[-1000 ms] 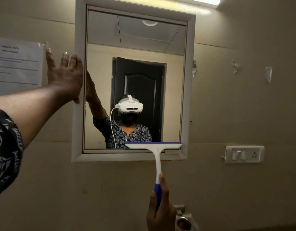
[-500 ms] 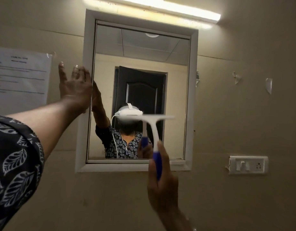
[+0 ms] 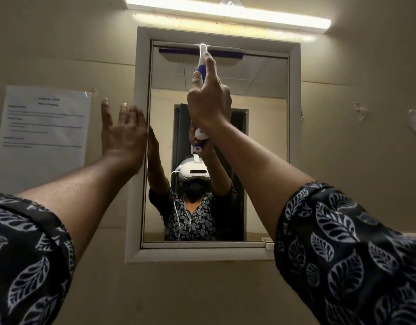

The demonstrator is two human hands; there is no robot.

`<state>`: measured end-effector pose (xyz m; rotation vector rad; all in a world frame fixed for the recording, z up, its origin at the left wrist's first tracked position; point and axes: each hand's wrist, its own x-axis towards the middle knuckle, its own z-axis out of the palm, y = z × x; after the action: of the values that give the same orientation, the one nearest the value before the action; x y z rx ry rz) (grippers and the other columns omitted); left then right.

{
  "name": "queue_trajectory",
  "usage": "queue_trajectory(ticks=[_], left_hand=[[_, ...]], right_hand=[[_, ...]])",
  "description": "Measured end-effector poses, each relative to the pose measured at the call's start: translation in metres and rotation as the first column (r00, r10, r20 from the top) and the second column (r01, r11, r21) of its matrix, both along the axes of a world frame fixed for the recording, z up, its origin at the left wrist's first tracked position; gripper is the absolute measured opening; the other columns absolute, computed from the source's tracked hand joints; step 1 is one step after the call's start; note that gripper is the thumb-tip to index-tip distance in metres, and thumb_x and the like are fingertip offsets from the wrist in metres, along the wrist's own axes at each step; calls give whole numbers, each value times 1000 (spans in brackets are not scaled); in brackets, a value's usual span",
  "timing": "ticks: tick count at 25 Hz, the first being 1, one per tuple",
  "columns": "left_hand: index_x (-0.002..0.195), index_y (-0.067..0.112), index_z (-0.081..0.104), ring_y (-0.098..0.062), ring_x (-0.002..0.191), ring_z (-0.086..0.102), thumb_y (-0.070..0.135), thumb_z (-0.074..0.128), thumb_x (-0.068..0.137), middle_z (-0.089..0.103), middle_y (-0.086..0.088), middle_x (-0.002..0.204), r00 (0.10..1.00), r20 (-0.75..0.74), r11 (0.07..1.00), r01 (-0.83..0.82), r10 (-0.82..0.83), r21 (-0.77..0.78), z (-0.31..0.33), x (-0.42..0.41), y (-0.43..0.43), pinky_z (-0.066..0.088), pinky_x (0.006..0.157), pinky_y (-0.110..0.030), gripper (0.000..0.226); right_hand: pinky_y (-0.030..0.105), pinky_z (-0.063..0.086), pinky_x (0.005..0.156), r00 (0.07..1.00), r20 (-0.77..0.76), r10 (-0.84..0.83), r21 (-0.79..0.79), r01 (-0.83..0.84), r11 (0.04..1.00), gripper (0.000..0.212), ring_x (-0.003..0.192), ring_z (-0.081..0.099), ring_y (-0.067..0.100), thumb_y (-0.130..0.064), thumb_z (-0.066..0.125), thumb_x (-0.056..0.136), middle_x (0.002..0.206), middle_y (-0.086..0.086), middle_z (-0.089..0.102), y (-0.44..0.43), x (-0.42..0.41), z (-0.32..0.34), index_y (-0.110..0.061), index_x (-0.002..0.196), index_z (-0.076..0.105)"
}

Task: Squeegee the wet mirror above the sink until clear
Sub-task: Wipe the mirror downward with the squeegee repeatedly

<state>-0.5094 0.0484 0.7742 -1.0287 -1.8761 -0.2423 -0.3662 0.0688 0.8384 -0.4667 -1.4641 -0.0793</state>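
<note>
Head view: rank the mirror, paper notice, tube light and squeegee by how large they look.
1. mirror, largest by far.
2. paper notice.
3. tube light: longer than the notice but thin, so third by area.
4. squeegee, smallest, with its handle partly hidden.

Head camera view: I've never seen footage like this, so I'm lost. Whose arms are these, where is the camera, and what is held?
No machine here. The camera is worn on a person's head; the mirror reflects the white headset, so both arms are the wearer's own. The right hand has its grip round the handle of a blue and white squeegee, blade against the top of the glass. The left hand is open, fingers straight, at the mirror's left frame. A printed notice is taped to the wall at left; a tube light glows above.
</note>
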Motion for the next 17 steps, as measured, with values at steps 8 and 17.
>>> queue_trajectory(ticks=[8,17], left_hand=[[151,3,-1,-31,148,4,39,82,66,5,-16,159,999,26,1000,22,-21,-11,1,-1,-1,-5,113,-58,124],[152,8,-7,-31,147,-11,50,80,63,-7,-11,160,998,32,997,59,-57,-49,2,-9,-10,-7,113,-58,131]], right_hand=[[29,56,70,999,-38,-24,-16,23,1000,48,74,55,7,-22,41,98,110,7,66,-2,-3,-15,-18,144,29],[25,56,64,992,51,115,-216,-101,971,50,70,59,9,-54,27,93,92,6,61,-11,2,-242,-46,140,15]])
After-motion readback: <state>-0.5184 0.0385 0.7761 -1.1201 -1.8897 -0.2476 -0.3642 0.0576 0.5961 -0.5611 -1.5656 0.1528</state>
